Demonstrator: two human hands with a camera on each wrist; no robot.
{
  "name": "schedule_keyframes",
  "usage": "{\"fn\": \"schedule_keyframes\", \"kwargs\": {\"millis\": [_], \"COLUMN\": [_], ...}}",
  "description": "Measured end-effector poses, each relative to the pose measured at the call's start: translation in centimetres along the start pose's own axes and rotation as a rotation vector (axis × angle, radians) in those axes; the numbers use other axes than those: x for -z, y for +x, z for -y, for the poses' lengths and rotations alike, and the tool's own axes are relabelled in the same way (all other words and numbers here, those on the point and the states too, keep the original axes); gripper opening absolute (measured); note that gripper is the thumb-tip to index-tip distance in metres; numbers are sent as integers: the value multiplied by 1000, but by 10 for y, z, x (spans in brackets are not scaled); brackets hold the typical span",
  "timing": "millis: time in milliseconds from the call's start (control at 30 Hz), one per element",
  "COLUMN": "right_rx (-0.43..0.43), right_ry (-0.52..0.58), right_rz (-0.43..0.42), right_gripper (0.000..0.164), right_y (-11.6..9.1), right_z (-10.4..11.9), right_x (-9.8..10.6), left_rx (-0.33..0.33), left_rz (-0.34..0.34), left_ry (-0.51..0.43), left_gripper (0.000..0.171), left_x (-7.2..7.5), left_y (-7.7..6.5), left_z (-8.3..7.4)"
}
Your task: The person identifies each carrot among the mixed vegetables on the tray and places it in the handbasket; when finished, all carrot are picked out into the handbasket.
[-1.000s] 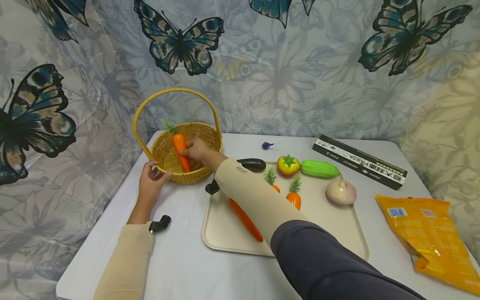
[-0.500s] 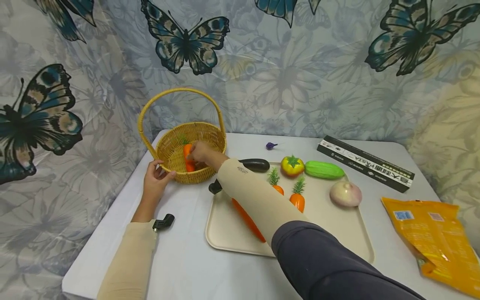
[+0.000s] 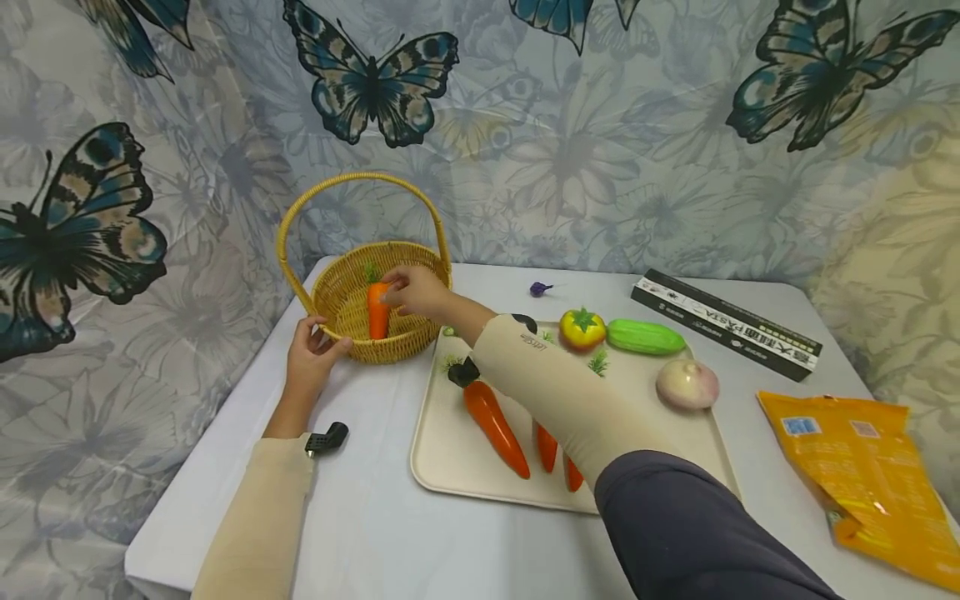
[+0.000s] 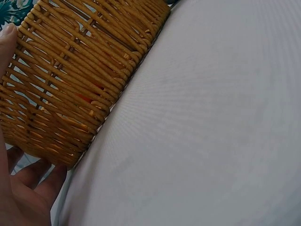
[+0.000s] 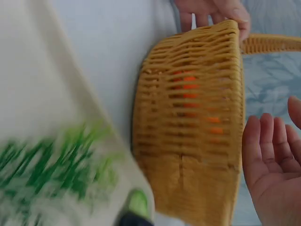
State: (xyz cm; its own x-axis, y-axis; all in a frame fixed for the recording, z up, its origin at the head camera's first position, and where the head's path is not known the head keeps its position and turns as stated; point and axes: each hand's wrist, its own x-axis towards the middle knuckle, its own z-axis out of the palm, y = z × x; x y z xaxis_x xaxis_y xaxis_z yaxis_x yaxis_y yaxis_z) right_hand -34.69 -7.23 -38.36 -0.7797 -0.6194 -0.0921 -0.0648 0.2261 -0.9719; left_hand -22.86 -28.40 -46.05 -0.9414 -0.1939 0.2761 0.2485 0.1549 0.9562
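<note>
My left hand (image 3: pixel 311 364) grips the near-left side of a yellow wicker basket (image 3: pixel 401 343). Its thumb lies at the rim and its fingers against the side, as the left wrist view also shows. Inside the basket, an orange carrot (image 3: pixel 378 312) with a green top leans upright against the wall. Above the basket's right side is my right hand (image 3: pixel 420 293), close beside the carrot. In the right wrist view the right hand (image 5: pixel 277 165) has loosely bent fingers, with thumb apart and nothing held. Orange shows through the weave there.
A beige tray (image 3: pixel 465 467) bears several orange carrots (image 3: pixel 497 429), a tomato (image 3: pixel 582 330), a green cucumber (image 3: pixel 645 337), a pinkish onion (image 3: pixel 687 384) and a dark eggplant partly behind my sleeve. Rightward lie a black pasta box (image 3: pixel 726 325) and an orange bag (image 3: pixel 855 475). A small purple item (image 3: pixel 538 289) lies behind.
The carrot went down into the basket; my right hand let go of it and lifted back to the right. My left hand keeps its grip on the basket.
</note>
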Motion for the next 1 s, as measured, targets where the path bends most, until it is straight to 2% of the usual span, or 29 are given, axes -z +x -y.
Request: {"fn": "schedule_keyframes", "kwargs": {"millis": [100, 233, 333, 500, 700, 833, 1000], "right_rx": [27, 44, 29, -10, -49, -67, -87], "right_ry": [-40, -128, -152, -155, -165, -119, -96], "right_rz": [20, 20, 2, -54, -72, -87, -109], "right_gripper": [43, 39, 35, 32, 33, 34, 38], "right_y": [-16, -49, -73, -108, -149, -174, -203], "right_z": [-1, -9, -19, -28, -37, -47, -54], "right_x": [15, 35, 52, 76, 91, 99, 104], "left_rx": [-1, 22, 35, 20, 10, 0, 22], "left_rz": [-6, -4, 3, -5, -7, -9, -33], "left_ry": [8, 23, 31, 33, 40, 31, 17], "left_gripper": [60, 61, 60, 56, 56, 55, 56], "left_x": [0, -2, -4, -5, -5, -3, 2], "left_y": [1, -5, -9, -10, -9, -6, 2], "left_z": [1, 7, 10, 10, 5, 4, 15]}}
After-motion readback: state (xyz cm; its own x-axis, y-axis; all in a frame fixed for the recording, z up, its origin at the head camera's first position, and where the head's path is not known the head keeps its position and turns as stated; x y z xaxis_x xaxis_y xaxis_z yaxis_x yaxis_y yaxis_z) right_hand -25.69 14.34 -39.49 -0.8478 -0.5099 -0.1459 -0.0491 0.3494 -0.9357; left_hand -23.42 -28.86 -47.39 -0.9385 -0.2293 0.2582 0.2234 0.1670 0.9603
